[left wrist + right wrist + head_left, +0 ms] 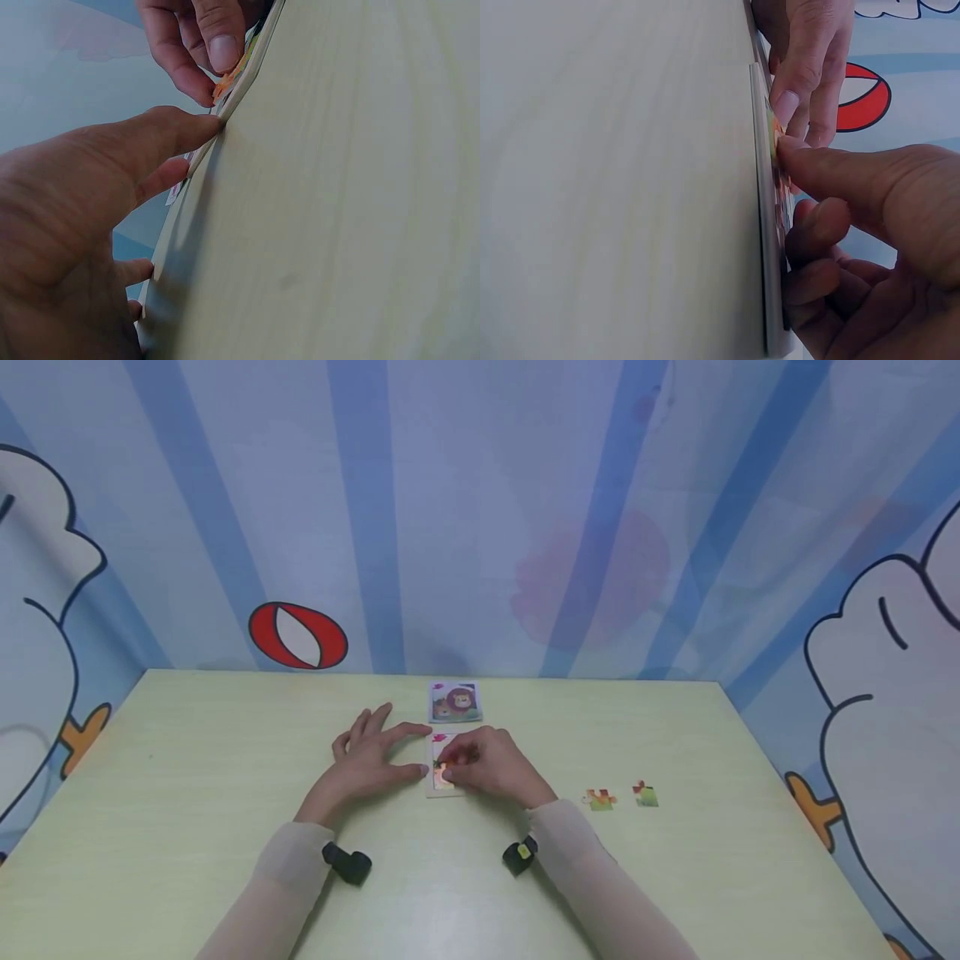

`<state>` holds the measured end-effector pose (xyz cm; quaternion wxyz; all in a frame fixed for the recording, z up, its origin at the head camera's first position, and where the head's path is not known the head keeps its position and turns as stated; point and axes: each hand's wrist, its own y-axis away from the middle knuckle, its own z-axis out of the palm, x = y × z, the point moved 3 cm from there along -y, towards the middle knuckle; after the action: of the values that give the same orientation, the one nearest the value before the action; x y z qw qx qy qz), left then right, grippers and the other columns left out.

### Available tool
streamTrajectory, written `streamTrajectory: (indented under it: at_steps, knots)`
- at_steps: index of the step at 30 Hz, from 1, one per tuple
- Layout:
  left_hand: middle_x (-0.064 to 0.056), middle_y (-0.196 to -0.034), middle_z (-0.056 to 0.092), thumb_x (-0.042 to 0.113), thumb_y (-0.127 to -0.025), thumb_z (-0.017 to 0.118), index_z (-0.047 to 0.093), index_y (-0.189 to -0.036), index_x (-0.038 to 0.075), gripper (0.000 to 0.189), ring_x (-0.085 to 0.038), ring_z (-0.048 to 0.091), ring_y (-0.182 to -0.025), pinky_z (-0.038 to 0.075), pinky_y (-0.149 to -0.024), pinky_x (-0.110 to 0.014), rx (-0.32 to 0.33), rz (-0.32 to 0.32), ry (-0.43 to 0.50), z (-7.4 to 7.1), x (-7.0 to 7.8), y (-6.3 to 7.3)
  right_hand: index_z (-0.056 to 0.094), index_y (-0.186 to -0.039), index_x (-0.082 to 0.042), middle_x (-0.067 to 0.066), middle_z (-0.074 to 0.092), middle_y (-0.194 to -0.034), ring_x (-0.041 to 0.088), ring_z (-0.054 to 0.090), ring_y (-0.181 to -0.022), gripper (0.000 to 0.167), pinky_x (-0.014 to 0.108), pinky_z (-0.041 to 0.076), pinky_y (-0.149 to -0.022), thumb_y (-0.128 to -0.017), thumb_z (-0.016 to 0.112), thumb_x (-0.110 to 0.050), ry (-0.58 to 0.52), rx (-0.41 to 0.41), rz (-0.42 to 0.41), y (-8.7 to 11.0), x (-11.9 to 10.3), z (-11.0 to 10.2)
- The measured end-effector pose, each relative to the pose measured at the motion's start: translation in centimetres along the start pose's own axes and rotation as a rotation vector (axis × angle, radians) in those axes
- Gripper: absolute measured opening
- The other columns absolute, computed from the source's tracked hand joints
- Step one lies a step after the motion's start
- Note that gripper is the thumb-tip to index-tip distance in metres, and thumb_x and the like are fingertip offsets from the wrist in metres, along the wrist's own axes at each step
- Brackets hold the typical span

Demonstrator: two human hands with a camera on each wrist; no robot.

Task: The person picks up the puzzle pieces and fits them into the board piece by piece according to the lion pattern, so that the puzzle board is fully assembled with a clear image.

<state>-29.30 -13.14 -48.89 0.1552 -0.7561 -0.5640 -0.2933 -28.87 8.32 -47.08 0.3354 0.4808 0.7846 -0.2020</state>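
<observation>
I have the right hand [491, 768] pinched almost closed, thumb against fingertips, on an orange puzzle piece [225, 86]. The piece sits directly under that grip, at the face of a puzzle board [444, 792]; from here I can't tell whether it is seated. The left hand [367, 768] is spread and grips nothing, its thumb touching the board's left edge and its forefinger reaching to the far left corner.

I read the step as fitting this piece among those on the board. To my eye the next move calls for a small turn to line up its edges, then a flat press straight down, with the left thumb as a stop.

The board's left edge runs straight away from the wearer, towards a lion card [455, 702] just beyond the fingertips. The right hand covers the board's right side, so I can't say which way its long axis lies; the fingers hide the piece's axis too.

Well out to the right of the grip, an orange-and-green piece [602, 799] and a red-and-green piece [646, 794] lie apart on the table [225, 777].
</observation>
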Motion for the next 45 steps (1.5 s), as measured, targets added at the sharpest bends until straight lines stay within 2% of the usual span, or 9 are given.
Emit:
streamTrajectory:
  at_steps: [11, 20, 32, 42, 45]
  knots:
    - [-0.023, -0.181, 0.01, 0.042, -0.095, 0.076, 0.061, -0.149, 0.034, 0.057, -0.055, -0.003, -0.165, 0.006, -0.122, -0.081, -0.005, -0.003, -0.001, -0.18, 0.2, 0.11, 0.082, -0.105, -0.014, -0.004, 0.064, -0.076, 0.008, 0.054, -0.07, 0.013, 0.022, 0.042, -0.067, -0.092, 0.085, -0.014, 0.014, -0.001, 0.009, -0.17, 0.26, 0.16]
    - [-0.023, -0.181, 0.01, 0.043, -0.095, 0.076, 0.06, -0.149, 0.034, 0.057, -0.055, -0.003, -0.165, 0.006, -0.122, -0.081, -0.001, 0.004, 0.001, -0.08, 0.2, -0.02, 0.078, -0.106, -0.015, -0.003, 0.061, -0.076, 0.01, 0.053, -0.071, 0.019, 0.025, 0.042, -0.071, -0.09, 0.087, -0.016, 0.0, -0.012, 0.08, -0.28, 0.21, -0.15]
    - [-0.024, -0.18, 0.009, 0.041, -0.095, 0.075, 0.06, -0.15, 0.033, 0.057, -0.056, -0.004, -0.165, 0.006, -0.121, -0.082, -0.005, 0.005, 0.005, -0.2, -0.04, 0.08, 0.078, -0.105, -0.015, -0.003, 0.063, -0.078, 0.011, 0.054, -0.071, 0.018, 0.024, 0.043, -0.068, -0.09, 0.087, -0.016, -0.01, 0.0, 0.069, -0.48, 0.41, 0.23]
    - [-0.023, -0.181, 0.009, 0.044, -0.095, 0.076, 0.06, -0.15, 0.034, 0.057, -0.055, -0.004, -0.165, 0.005, -0.12, -0.083, -0.007, 0.011, 0.008, -0.01, -0.21, -0.07, 0.077, -0.108, -0.013, -0.001, 0.062, -0.079, 0.013, 0.054, -0.072, 0.021, 0.026, 0.045, -0.069, -0.088, 0.085, -0.008, -0.065, -0.039, 0.091, -0.44, 0.49, -0.18]
    - [-0.024, -0.181, 0.009, 0.043, -0.095, 0.076, 0.06, -0.15, 0.034, 0.057, -0.056, -0.004, -0.165, 0.005, -0.12, -0.082, -0.007, 0.012, 0.008, 0.0, -0.19, -0.04, 0.077, -0.107, -0.013, -0.001, 0.062, -0.079, 0.013, 0.054, -0.071, 0.021, 0.026, 0.045, -0.07, -0.088, 0.086, -0.01, -0.064, -0.035, 0.097, -0.54, 0.57, -0.16]
